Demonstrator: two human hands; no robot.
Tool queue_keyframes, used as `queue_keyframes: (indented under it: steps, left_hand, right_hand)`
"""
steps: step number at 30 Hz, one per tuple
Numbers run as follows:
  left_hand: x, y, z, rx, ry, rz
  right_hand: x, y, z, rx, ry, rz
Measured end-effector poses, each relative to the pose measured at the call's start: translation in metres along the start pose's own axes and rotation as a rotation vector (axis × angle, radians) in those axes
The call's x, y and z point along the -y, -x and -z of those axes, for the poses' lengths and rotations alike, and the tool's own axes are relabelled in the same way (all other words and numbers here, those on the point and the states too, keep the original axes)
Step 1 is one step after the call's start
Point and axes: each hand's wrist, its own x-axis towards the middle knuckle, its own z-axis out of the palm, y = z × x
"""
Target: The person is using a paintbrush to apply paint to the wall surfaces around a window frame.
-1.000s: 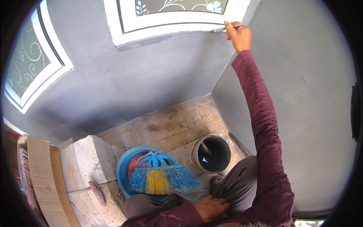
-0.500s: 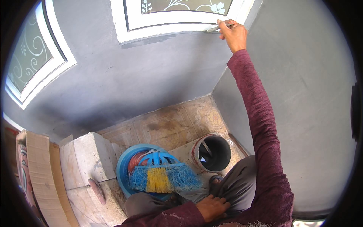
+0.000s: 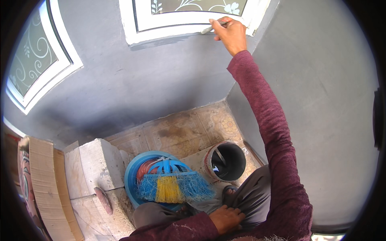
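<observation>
Maroon long sleeves (image 3: 265,116), grey trousers (image 3: 249,197).

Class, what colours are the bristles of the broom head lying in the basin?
Blue with a yellow middle band on the broom head, in the head view.

Slim pale tool (image 3: 210,29) held against the lower edge of a white window frame (image 3: 177,34).

The tool, likely a small brush, lies nearly level, its tip pointing left along the frame's bottom rail, near the frame's lower right corner. Its rear end is hidden inside the raised right hand (image 3: 230,34), whose fingers close around it. The frame's underside borders grey wall.
</observation>
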Motion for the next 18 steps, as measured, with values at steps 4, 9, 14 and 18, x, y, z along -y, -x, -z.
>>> queue_keyframes:
  steps: [4,9,14,18]
  left_hand:
    - [0.002,-0.002,0.006,0.071,-0.023,0.015]
    - [0.004,0.004,0.011,0.075,0.007,0.044]
    - [0.006,-0.001,0.008,0.113,0.037,0.086]
    - [0.004,0.002,0.021,0.133,0.082,0.080]
  right_hand:
    - [0.006,0.006,-0.005,0.037,-0.107,-0.019]
    - [-0.034,0.002,0.013,-0.078,-0.186,-0.112]
    - [-0.102,0.002,0.088,-0.410,-0.095,-0.209]
    - [-0.128,0.019,0.109,-0.526,-0.178,-0.217]
